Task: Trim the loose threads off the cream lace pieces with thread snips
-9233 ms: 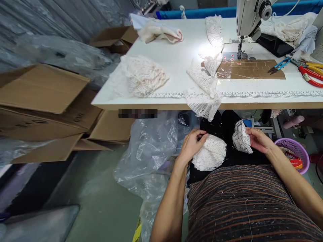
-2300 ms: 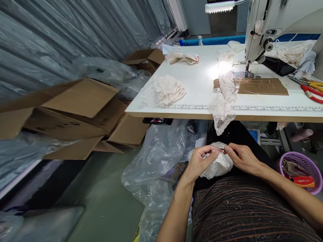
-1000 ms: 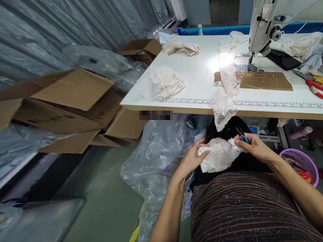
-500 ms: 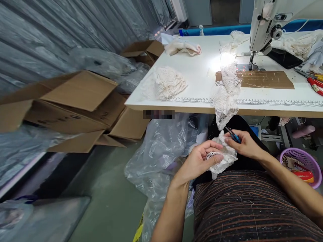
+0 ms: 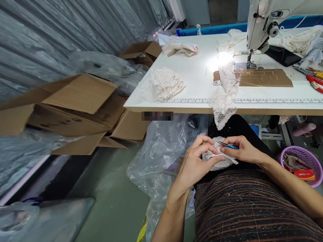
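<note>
In my lap lies a bundle of white lace (image 5: pixel 222 162). My left hand (image 5: pixel 199 161) grips it, thumb pressed on top and fingers curled round its left side. My right hand (image 5: pixel 243 152) pinches small blue-handled thread snips (image 5: pixel 228 145), their tips pointing left over the lace toward my left fingers. A strip of white lace (image 5: pixel 225 94) hangs from the white sewing table (image 5: pixel 191 80) down toward my lap, running back to the sewing machine (image 5: pixel 262 20).
On the table lie a cream lace pile (image 5: pixel 166 84), folded cloth (image 5: pixel 180 48), a taped cardboard sheet (image 5: pixel 264 78) and red-handled pliers (image 5: pixel 314 82). Flattened cardboard boxes (image 5: pixel 70 111) and clear plastic bags (image 5: pixel 156 154) sit left. A purple basket (image 5: pixel 301 164) stands at right.
The snips have swung from pointing up to lying level over the lace. My left hand has shifted its hold, bunching the lace tighter. Earlier my right hand held lace and no snips.
</note>
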`<act>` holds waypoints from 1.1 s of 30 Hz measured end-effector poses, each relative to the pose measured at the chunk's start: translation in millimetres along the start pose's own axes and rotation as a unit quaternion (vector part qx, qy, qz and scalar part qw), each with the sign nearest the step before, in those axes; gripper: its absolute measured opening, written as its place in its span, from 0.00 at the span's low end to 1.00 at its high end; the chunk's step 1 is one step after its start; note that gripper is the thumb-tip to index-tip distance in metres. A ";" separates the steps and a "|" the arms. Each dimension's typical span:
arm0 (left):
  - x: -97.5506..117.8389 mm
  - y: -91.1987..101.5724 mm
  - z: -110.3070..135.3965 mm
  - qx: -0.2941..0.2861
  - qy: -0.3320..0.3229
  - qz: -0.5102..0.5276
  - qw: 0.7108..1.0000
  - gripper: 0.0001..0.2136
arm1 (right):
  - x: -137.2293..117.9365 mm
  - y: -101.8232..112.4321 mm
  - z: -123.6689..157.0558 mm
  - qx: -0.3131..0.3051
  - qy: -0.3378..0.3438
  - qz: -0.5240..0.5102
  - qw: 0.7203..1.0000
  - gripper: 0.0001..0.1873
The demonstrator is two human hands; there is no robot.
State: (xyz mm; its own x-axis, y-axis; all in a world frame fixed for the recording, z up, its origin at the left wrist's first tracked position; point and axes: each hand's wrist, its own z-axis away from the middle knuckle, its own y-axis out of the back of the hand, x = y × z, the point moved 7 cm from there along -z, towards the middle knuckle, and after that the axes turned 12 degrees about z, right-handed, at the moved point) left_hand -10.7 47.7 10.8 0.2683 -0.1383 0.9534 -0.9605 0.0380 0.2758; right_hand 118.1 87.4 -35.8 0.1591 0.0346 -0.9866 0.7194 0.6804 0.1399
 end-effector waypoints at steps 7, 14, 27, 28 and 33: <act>-16.7 -12.6 -13.5 -0.094 0.071 0.125 0.985 0.16 | -18.6 -1.9 7.7 -0.039 0.076 0.041 0.996 0.20; -25.7 -14.7 -11.7 -0.160 0.068 0.141 0.975 0.19 | -15.7 5.9 16.8 -0.047 0.062 0.049 0.996 0.16; -36.5 0.8 -8.1 -0.057 0.067 0.085 0.992 0.10 | -8.1 20.2 17.0 0.041 0.076 0.132 0.988 0.12; -36.3 0.9 -8.2 -0.051 0.068 0.082 0.993 0.10 | -7.9 20.9 17.1 0.047 0.077 0.137 0.986 0.11; -33.3 -0.5 -9.6 -0.012 0.044 0.115 0.992 0.11 | -3.8 23.8 16.3 0.070 0.063 0.143 0.985 0.12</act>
State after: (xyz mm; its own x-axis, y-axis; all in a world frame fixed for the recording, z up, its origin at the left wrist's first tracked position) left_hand -18.5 61.9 -20.0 0.0478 -0.0371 0.9982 -0.9954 0.0818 0.0507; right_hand 145.6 91.5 -27.4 0.2898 0.3060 -0.9069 0.7453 0.5223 0.4144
